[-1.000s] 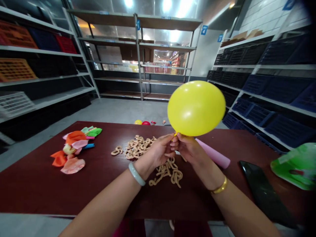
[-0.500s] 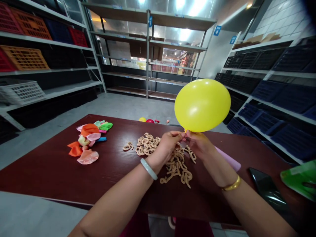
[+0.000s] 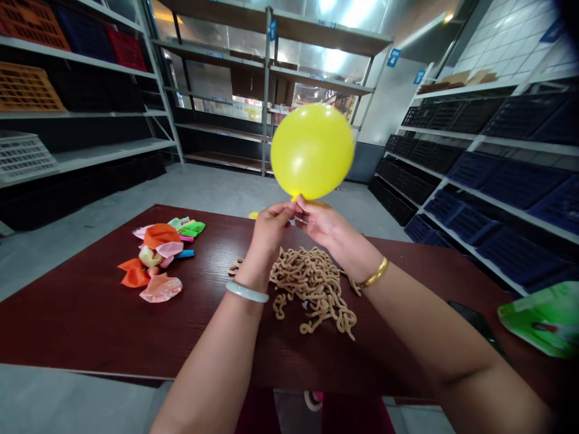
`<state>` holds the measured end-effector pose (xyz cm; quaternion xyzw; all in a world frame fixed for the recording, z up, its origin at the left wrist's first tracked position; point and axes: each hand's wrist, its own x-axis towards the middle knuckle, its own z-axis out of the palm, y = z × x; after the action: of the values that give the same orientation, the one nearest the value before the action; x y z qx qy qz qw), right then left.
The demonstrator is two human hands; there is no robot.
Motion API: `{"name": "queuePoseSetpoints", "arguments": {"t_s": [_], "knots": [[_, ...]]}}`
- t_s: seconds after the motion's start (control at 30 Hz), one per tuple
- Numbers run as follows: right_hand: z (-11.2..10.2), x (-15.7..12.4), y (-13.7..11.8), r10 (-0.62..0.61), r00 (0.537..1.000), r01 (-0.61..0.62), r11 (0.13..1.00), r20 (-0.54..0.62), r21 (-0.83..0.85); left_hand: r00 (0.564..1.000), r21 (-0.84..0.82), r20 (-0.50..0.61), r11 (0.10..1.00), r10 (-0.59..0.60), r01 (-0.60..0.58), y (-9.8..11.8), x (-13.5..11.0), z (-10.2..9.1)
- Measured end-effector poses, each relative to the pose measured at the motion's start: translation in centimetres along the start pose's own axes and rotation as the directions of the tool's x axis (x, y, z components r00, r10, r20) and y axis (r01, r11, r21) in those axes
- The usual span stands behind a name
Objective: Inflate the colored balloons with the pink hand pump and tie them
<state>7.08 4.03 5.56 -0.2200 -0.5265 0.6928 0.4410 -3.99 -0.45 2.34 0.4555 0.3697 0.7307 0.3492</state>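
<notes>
An inflated yellow balloon (image 3: 312,150) stands upright above the table, its neck pointing down. My left hand (image 3: 271,226) pinches the neck from the left, fingers closed. From the other side my right hand (image 3: 323,226) is closed on the same neck, thumb and forefinger against the balloon's base. Whether the neck is knotted is hidden by my fingertips. Below my hands lies a heap of tan, twisted cord-like pieces (image 3: 312,280) on the dark red table (image 3: 203,343). Several limp balloons (image 3: 160,235) in orange, pink, green and blue lie to the left.
A black phone-like object (image 3: 474,322) and a green packet (image 3: 543,319) lie at the table's right. Beyond the table, part of another yellow balloon (image 3: 253,215) shows. Shelves with crates (image 3: 511,181) line the sides; a metal rack (image 3: 266,90) stands behind.
Both hands have moved left and up with the yellow balloon, and still hold its neck. More of the tan heap shows below. The view has shifted slightly.
</notes>
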Motion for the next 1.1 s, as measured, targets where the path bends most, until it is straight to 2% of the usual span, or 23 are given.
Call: {"name": "queuePoseSetpoints", "arguments": {"t_s": [0.07, 0.13, 0.17, 0.23, 0.3, 0.33, 0.4, 0.5, 0.6, 0.67, 0.73, 0.8, 0.87, 0.93, 1.03, 1.1], "knots": [[0.8, 0.5, 1.1, -0.004, 0.996, 0.013, 0.994, 0.086, -0.111, 0.992, -0.305, -0.032, 0.947, -0.118, 0.103, 0.4, 0.6, -1.2], [0.9, 0.7, 2.3, -0.026, 0.987, 0.082, 0.93, 0.158, -0.358, 0.975, -0.446, -0.151, 0.891, -0.164, 0.08, 0.9, 1.0, -2.6], [0.7, 0.7, 2.9, -0.036, 0.974, 0.149, 0.844, 0.222, -0.515, 0.959, -0.465, -0.224, 0.884, -0.174, 0.051, 1.0, 1.2, -3.2], [0.2, 0.7, 4.0, -0.017, 0.912, 0.349, 0.553, 0.409, -0.757, 0.917, -0.452, -0.352, 0.892, -0.186, 0.007, 1.0, 1.5, -4.2], [-0.4, 0.5, 4.8, 0.077, 0.825, 0.531, 0.235, 0.56, -0.814, 0.882, -0.425, -0.429, 0.905, -0.197, -0.004, 0.6, 1.8, -4.7], [-0.6, 0.5, 5.1, 0.117, 0.795, 0.585, 0.115, 0.596, -0.803, 0.869, -0.418, -0.449, 0.909, -0.21, 0.003, 0.4, 1.8, -4.8], [-0.8, 0.3, 5.6, 0.167, 0.773, 0.625, -0.039, 0.612, -0.779, 0.851, -0.412, -0.468, 0.911, -0.236, 0.025, -0.1, 1.9, -4.8], [-0.8, 0.2, 6.4, 0.183, 0.778, 0.625, -0.119, 0.601, -0.772, 0.839, -0.41, -0.465, 0.909, -0.283, 0.079, -0.4, 2.0, -4.7], [-1.0, 0.2, 7.0, 0.14, 0.804, 0.591, -0.081, 0.578, -0.803, 0.836, -0.405, -0.448, 0.906, -0.315, 0.124, -0.7, 2.0, -4.7], [-1.4, 0.3, 7.0, 0.099, 0.816, 0.569, 0.029, 0.569, -0.822, 0.847, -0.404, -0.432, 0.906, -0.309, 0.125, -0.9, 2.0, -4.6], [-1.7, 0.2, 6.5, 0.018, 0.849, 0.511, 0.227, 0.528, -0.829, 0.861, -0.401, -0.417, 0.909, -0.292, 0.114, -1.3, 2.0, -4.5], [-2.0, -0.2, 5.5, -0.053, 0.915, 0.374, 0.486, 0.401, -0.79, 0.87, -0.389, -0.406, 0.914, -0.28, 0.112, -1.6, 1.9, -4.3], [-2.3, -0.8, 4.0, -0.075, 0.974, 0.202, 0.728, 0.216, -0.655, 0.876, -0.371, -0.393, 0.92, -0.281, 0.128, -1.7, 1.7, -3.9], [-2.5, -1.6, 2.5, -0.072, 0.993, 0.108, 0.881, 0.094, -0.461, 0.883, -0.358, -0.366, 0.92, -0.293, 0.157, -1.8, 1.5, -3.5], [-3.2, -2.7, 0.6, -0.084, 0.994, 0.101, 0.957, 0.073, -0.272, 0.903, -0.356, -0.302, 0.915, -0.306, 0.19, -1.7, 1.1, -2.6], [-3.9, -3.3, -0.1, -0.107, 0.992, 0.121, 0.952, 0.066, -0.281, 0.919, -0.338, -0.252, 0.917, -0.304, 0.21, -1.7, 0.8, -1.8]]}}
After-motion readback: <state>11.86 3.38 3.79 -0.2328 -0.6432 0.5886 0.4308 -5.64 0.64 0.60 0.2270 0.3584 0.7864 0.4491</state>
